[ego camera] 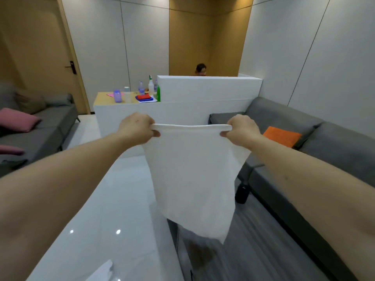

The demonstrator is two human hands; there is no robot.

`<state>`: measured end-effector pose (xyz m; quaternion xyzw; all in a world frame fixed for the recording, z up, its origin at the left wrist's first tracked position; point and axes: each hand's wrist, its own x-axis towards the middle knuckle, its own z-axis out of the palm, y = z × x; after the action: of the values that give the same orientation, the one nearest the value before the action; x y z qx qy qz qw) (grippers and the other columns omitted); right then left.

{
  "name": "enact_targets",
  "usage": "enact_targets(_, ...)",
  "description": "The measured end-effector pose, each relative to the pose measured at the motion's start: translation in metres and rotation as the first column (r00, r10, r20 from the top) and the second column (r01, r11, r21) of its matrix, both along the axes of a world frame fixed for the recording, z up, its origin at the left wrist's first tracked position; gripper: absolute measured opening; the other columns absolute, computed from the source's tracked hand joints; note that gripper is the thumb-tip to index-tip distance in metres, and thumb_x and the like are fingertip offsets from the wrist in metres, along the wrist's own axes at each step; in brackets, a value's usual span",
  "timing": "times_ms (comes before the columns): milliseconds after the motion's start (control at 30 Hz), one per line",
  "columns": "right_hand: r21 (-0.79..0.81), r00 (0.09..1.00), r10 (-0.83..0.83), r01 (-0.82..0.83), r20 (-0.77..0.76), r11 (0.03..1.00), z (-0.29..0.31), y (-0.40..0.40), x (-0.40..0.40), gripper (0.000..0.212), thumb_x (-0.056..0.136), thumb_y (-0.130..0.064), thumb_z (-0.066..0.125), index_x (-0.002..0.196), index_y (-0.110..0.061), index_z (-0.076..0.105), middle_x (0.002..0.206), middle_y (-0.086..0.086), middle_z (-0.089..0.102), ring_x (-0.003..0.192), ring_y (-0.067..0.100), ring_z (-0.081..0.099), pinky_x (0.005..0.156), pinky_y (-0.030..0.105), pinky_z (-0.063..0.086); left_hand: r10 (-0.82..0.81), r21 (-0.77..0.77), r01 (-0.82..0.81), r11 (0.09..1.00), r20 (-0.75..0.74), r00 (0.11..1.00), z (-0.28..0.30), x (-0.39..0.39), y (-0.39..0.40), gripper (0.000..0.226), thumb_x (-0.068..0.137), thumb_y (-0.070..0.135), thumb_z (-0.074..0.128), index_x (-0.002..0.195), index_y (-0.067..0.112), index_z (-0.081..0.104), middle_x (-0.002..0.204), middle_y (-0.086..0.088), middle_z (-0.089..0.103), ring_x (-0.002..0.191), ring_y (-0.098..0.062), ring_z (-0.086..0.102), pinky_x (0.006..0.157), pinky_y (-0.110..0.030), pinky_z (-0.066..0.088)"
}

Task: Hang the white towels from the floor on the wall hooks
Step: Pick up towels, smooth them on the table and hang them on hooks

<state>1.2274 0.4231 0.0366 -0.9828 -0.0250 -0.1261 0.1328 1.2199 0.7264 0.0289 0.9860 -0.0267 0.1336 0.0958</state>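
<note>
The left hand (137,127) and right hand (242,128) each pinched a top corner of a white towel (192,175), stretched between them and hanging in the air above a glossy white table (105,199).

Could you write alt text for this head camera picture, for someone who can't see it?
Two bare hands, left hand and right hand, hold a white towel stretched by its top edge, hanging in mid-air. Behind are a white counter with bottles and grey sofas on both sides.
</note>
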Motion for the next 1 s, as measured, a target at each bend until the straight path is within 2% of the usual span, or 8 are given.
enact_targets(167,0.022,0.992,0.075,-0.077,0.102,0.997,0.019,-0.055,0.093,0.019,0.092,-0.037,0.065,0.092,-0.017,0.067,0.089,0.003,0.064,0.077,0.020,0.057,0.066,0.031,0.047,0.169,-0.118,-0.155,0.981,0.121,0.978,0.027,0.058,-0.061,0.031,0.093,0.047,0.060,0.100,0.020,0.074,0.088,-0.006,0.058,0.084,-0.025,0.049,0.070,-0.031,0.039)
enact_targets(300,0.110,0.982,0.153,-0.165,0.107,0.980,0.017,-0.113,0.151,0.030,0.090,-0.046,0.065,0.095,-0.017,0.069,0.094,0.003,0.066,0.085,0.023,0.061,0.081,0.041,0.055,0.285,-0.151,-0.260,0.954,0.175,0.942,0.021,0.084,-0.117,0.027,0.093,0.045,0.061,0.099,0.023,0.076,0.093,-0.011,0.067,0.083,-0.026,0.052,0.067,-0.031,0.038)
enact_targets(467,0.069,0.964,0.265,-0.264,-0.006,0.962,-0.022,-0.184,0.174,0.034,0.089,-0.046,0.066,0.076,-0.015,0.065,0.078,0.005,0.062,0.078,0.026,0.058,0.066,0.033,0.045,0.365,-0.226,-0.328,0.917,0.146,0.919,-0.021,0.088,-0.181,0.020,0.094,0.035,0.060,0.102,0.027,0.077,0.101,-0.001,0.073,0.087,-0.018,0.057,0.071,-0.030,0.042)
enact_targets(600,0.064,0.946,0.297,-0.291,-0.130,0.955,-0.074,-0.236,0.159,0.039,0.087,-0.045,0.069,0.060,-0.019,0.059,0.061,0.002,0.055,0.064,0.023,0.055,0.050,0.028,0.031,0.383,-0.255,-0.368,0.894,0.010,0.924,-0.073,0.065,-0.230,0.016,0.092,0.035,0.064,0.098,0.030,0.078,0.093,-0.001,0.072,0.087,-0.023,0.063,0.076,-0.034,0.052)
enact_targets(667,0.078,0.929,0.313,-0.304,-0.197,0.950,-0.102,-0.261,0.144,0.025,0.087,-0.039,0.071,0.071,-0.020,0.070,0.069,0.002,0.062,0.068,0.021,0.058,0.054,0.027,0.038,0.385,-0.242,-0.388,0.889,-0.061,0.921,-0.102,0.047,-0.251,0.014,0.090,0.038,0.066,0.094,0.030,0.077,0.084,-0.001,0.070,0.084,-0.025,0.063,0.072,-0.033,0.051)
enact_targets(733,0.090,0.910,0.329,-0.317,-0.251,0.944,-0.128,-0.282,0.124,0.009,0.089,-0.027,0.070,0.084,-0.020,0.075,0.082,0.005,0.068,0.081,0.025,0.062,0.066,0.031,0.048,0.391,-0.209,-0.408,0.889,-0.119,0.913,-0.129,0.025,-0.274,0.015,0.089,0.040,0.066,0.093,0.030,0.077,0.085,-0.001,0.070,0.083,-0.025,0.062,0.070,-0.031,0.049)
enact_targets(867,0.121,0.892,0.300,-0.275,-0.337,0.954,-0.171,-0.319,0.073,0.021,0.087,-0.006,0.061,0.093,-0.018,0.077,0.077,0.002,0.063,0.077,0.022,0.060,0.067,0.030,0.047,0.393,-0.190,-0.436,0.879,-0.226,0.891,-0.172,-0.032,-0.313,0.019,0.090,0.039,0.064,0.098,0.027,0.077,0.083,-0.001,0.068,0.080,-0.022,0.061,0.064,-0.027,0.042)
enact_targets(1000,0.086,0.862,0.298,-0.289,-0.410,0.953,-0.209,-0.353,0.006,0.021,0.086,-0.009,0.061,0.096,-0.018,0.078,0.085,0.010,0.068,0.079,0.027,0.063,0.067,0.031,0.050,0.381,-0.187,-0.456,0.870,-0.331,0.863,-0.208,-0.105,-0.342,0.020,0.091,0.038,0.064,0.098,0.025,0.078,0.077,0.001,0.067,0.075,-0.019,0.061,0.056,-0.025,0.039)
